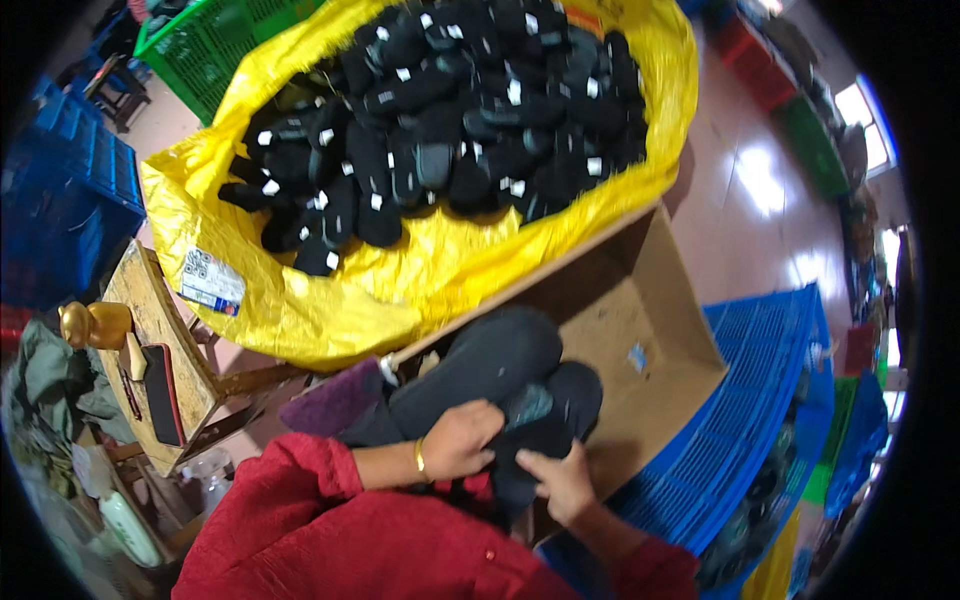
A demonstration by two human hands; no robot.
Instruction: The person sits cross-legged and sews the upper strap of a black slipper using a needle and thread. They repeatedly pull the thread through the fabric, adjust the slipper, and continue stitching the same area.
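Note:
My left hand [462,438], with a gold-coloured bracelet at the wrist, is closed with curled fingers above my lap. To its right, my right hand [562,482] has thumb and forefinger pressed toward a dark, soft-looking piece [535,436] between the two hands. That piece blends with my dark trousers, so its outline and kind cannot be told. A small translucent teal patch [530,404] shows just beyond the hands, by my knees. Beyond my knees lies a large heap of black slipper-like footwear [430,120] with small white tags, inside a yellow woven sack [360,320].
An open cardboard box [670,300] stands around my knees. A blue plastic crate [720,390] is at the right. On the left, a wooden stool [190,385] bears a phone [165,392] and a gold-coloured object [95,325]. A green crate [215,50] stands behind the sack.

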